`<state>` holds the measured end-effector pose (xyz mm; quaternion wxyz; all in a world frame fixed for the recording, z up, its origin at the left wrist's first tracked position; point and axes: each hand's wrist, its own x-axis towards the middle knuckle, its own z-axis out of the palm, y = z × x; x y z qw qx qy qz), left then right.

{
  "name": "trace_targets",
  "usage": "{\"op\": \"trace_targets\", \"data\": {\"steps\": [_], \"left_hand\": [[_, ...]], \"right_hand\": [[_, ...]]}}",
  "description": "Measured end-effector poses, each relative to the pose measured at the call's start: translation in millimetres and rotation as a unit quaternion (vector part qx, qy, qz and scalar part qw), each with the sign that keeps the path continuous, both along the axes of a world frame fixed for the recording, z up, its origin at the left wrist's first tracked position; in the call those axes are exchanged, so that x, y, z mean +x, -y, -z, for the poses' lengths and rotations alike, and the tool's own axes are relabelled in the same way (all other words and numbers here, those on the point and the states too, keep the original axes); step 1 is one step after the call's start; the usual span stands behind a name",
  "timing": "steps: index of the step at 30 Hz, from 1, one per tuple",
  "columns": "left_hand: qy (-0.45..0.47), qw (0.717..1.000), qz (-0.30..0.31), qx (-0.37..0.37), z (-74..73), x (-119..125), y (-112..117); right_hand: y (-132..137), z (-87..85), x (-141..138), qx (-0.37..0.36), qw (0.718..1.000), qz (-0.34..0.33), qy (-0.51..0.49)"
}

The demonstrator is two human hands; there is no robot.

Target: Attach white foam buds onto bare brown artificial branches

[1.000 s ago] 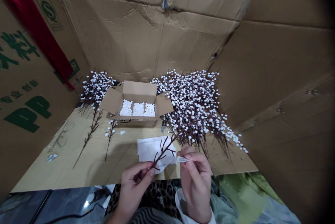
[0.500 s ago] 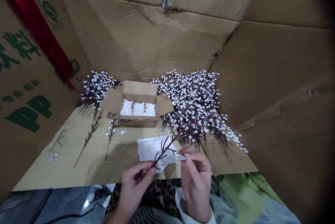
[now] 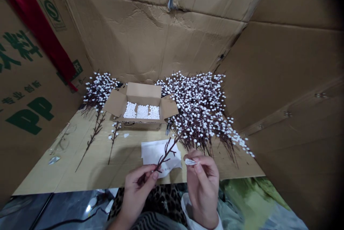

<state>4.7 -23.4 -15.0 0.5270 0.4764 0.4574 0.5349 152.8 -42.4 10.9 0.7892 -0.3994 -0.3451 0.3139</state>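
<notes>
My left hand (image 3: 139,188) pinches one end of a bare brown artificial twig (image 3: 164,158), which slants up and right over the table. Between the thumb and fingers of my right hand (image 3: 203,187) is a small folded white piece of paper or plastic (image 3: 190,162), apart from the twig. Under the twig lies a white paper sheet (image 3: 150,150). Beyond it stands an open cardboard box (image 3: 141,126) with white berry-like balls (image 3: 142,111) in three groups.
A big heap of white-berried stems (image 3: 199,97) fills the back right, with a smaller bunch (image 3: 99,88) at back left. A bare stem (image 3: 91,138) and a short berried sprig (image 3: 113,143) lie left. Cardboard walls (image 3: 129,36) enclose the table; a red ribbon (image 3: 40,29) hangs left.
My right hand has shifted slightly right with the white piece, away from the twig. The twig has turned a little in my left hand, which stays nearly in place.
</notes>
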Motion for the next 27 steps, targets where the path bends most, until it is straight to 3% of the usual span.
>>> {"op": "trace_targets", "data": {"steps": [6, 15, 27], "left_hand": [[0.042, 0.998, 0.02, -0.037, 0.1, 0, 1], [0.041, 0.998, 0.033, -0.033, 6.5, -3, 2], [0.1, 0.989, 0.03, -0.106, 5.6, -1, 2]], "right_hand": [[-1, 7.6, -6, -0.061, 0.998, -0.012, -0.017], [-6, 13.9, -15, -0.071, 0.996, -0.06, -0.011], [-3, 14.2, -9, -0.086, 0.995, -0.02, -0.04]]}}
